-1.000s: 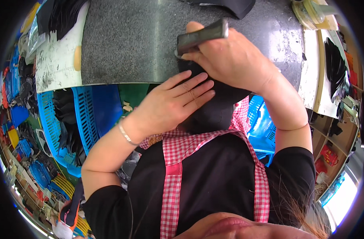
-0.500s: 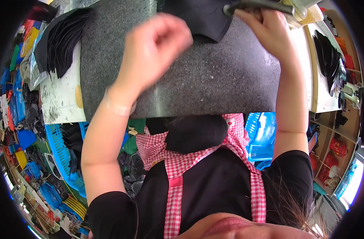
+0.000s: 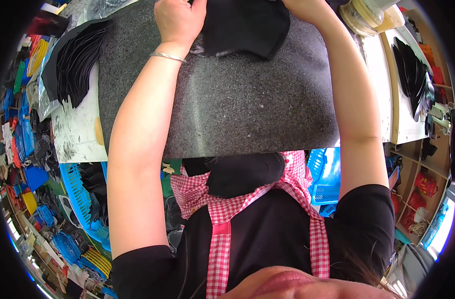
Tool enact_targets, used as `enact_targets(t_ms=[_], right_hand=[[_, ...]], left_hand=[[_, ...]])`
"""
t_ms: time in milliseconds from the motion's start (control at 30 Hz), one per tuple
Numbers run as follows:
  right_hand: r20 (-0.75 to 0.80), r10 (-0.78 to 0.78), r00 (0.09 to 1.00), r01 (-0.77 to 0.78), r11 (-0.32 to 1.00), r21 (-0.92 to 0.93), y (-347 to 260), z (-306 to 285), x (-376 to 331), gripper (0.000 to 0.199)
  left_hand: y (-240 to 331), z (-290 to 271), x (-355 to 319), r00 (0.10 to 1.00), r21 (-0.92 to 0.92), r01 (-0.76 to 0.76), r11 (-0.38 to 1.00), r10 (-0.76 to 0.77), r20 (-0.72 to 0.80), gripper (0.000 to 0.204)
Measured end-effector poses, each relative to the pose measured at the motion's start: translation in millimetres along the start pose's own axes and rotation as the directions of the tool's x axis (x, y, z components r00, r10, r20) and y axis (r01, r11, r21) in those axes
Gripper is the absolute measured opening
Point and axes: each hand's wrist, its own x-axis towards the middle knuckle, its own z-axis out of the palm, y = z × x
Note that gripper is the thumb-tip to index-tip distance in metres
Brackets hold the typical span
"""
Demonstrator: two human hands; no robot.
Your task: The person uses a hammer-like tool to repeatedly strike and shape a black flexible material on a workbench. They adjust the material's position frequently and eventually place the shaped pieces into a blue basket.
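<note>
A black, flat, cut fabric-like piece (image 3: pixel 247 30) lies on the dark speckled work slab (image 3: pixel 247 104) at its far side, running out of the top edge. My left hand (image 3: pixel 177 20) is closed at the piece's left edge, thumb and fingers pinched there; the fingertips are partly cut off. Over the far right part of the piece is my right hand (image 3: pixel 307 7), its fingers mostly beyond the picture. A bit of a dark-handled tool (image 3: pixel 334 4) shows beside that hand, which appears closed around it.
Stacks of black cut pieces stand on the left (image 3: pixel 73 65) and right (image 3: pixel 409 74). A pale tub (image 3: pixel 362 17) sits at the far right of the slab. More black material (image 3: pixel 245 174) lies on my lap over the checked apron. Blue baskets (image 3: pixel 78 194) are below the table.
My left hand has moved forward to the left edge of the black piece and closed there. My right hand has shifted forward and left over the piece with its tool.
</note>
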Motion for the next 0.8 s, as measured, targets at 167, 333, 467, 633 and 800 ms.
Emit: enact_targets(t_ms=[167, 333, 467, 633, 800], right_hand=[[0.107, 0.084, 0.991, -0.082, 0.996, -0.023, -10.2, -4.1, 4.2, 0.034], [0.011, -0.175, 0.985, 0.174, 0.983, 0.057, -3.7, 12.2, -5.1, 0.034], [0.105, 0.086, 0.991, -0.075, 0.992, -0.101, -44.3, -1.2, -12.7, 0.038], [0.066, 0.142, 0.988, -0.139, 0.989, -0.048, -50.0, -10.1, -23.8, 0.043], [-0.229, 0.04, 0.973, 0.002, 0.984, 0.18, -62.2, -31.6, -45.2, 0.026]], left_hand=[[24.9, -50.0, 7.0, 0.974, -0.311, -0.129, 0.942, 0.062, -0.218, 0.011], [67.3, -100.7, -13.4, 0.992, -0.399, -0.124, 0.909, 0.117, -0.041, 0.014], [74.1, -134.0, 1.3, 0.946, -0.667, -0.035, 0.745, -0.19, -0.261, 0.013], [44.2, -140.5, 6.5, 0.932, -0.421, -0.101, 0.901, -0.062, -0.358, 0.013], [35.2, -113.4, 39.4, 0.916, -0.417, -0.145, 0.897, -0.038, -0.4, 0.024]])
